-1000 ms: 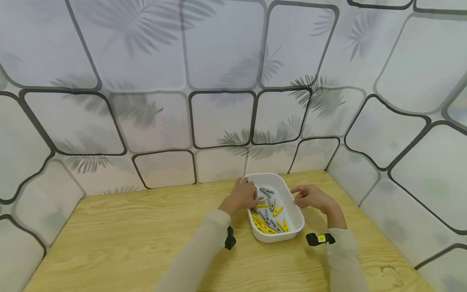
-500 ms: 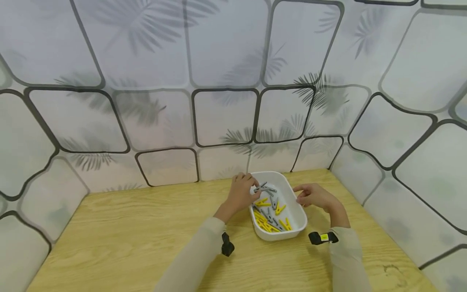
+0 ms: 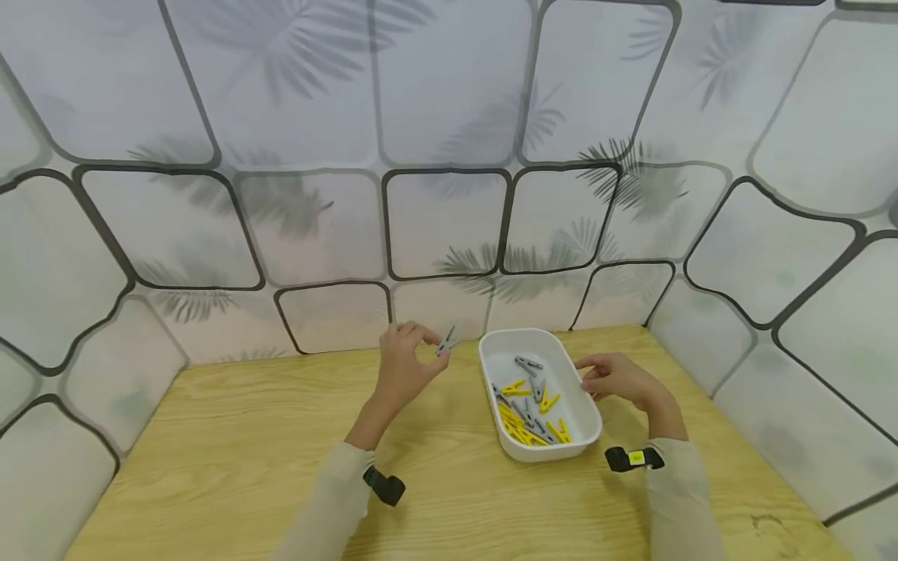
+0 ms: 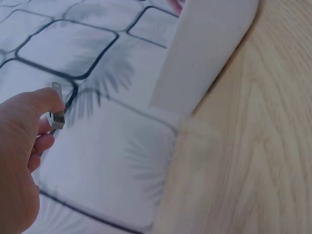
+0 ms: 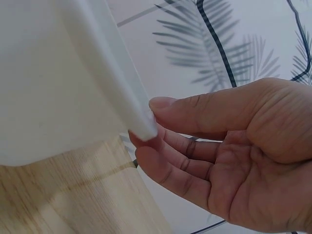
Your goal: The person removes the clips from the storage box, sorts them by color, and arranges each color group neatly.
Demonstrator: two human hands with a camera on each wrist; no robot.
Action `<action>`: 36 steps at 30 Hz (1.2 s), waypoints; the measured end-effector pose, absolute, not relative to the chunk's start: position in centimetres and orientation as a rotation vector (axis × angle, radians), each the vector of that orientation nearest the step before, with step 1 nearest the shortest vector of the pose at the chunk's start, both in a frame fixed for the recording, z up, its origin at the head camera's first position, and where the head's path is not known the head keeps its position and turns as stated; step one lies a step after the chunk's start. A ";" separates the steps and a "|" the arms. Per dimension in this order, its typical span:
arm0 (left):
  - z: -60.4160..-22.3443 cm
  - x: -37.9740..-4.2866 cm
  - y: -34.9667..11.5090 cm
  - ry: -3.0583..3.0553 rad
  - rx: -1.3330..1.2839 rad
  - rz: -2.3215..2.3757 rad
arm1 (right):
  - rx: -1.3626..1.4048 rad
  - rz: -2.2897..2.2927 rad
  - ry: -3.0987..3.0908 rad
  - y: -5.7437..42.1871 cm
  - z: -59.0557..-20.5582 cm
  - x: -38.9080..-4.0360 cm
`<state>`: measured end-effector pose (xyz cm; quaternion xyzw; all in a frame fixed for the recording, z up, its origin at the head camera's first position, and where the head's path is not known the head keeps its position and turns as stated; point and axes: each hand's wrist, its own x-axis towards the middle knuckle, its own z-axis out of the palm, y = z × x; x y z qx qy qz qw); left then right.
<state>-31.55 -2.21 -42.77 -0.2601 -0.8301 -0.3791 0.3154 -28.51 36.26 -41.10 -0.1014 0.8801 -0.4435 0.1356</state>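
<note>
Between thumb and fingertips, my left hand [image 3: 403, 370] pinches a grey clothespin [image 3: 447, 341] in the air, left of a white plastic tub [image 3: 577, 405]. The left wrist view shows the same clothespin [image 4: 57, 119] end-on at the fingertips. Several yellow clothespins [image 3: 514, 425] lie heaped in the tub's near left corner, with grey clothespins [image 3: 529, 365] among and beyond them. At the tub's right side, my right hand [image 3: 626, 383] holds the rim. In the right wrist view, the thumb is against the rim [image 5: 144, 124] and the fingers are curled beneath it.
The tub stands on a light wood-grain table [image 3: 281, 436]. A patterned wall covering [image 3: 442, 226] rises along the table's back edge, and another stretch of it [image 3: 807, 343] borders the right side.
My left hand has lifted a grey clothespin out of the tub and carried it left, clear of the rim. The right hand keeps its place on the tub. The head view has shifted slightly.
</note>
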 end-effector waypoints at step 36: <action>-49.4 -29.1 -18.7 -2.332 0.329 -0.964 | -0.328 -1.273 2.531 36.6 -41.7 -28.3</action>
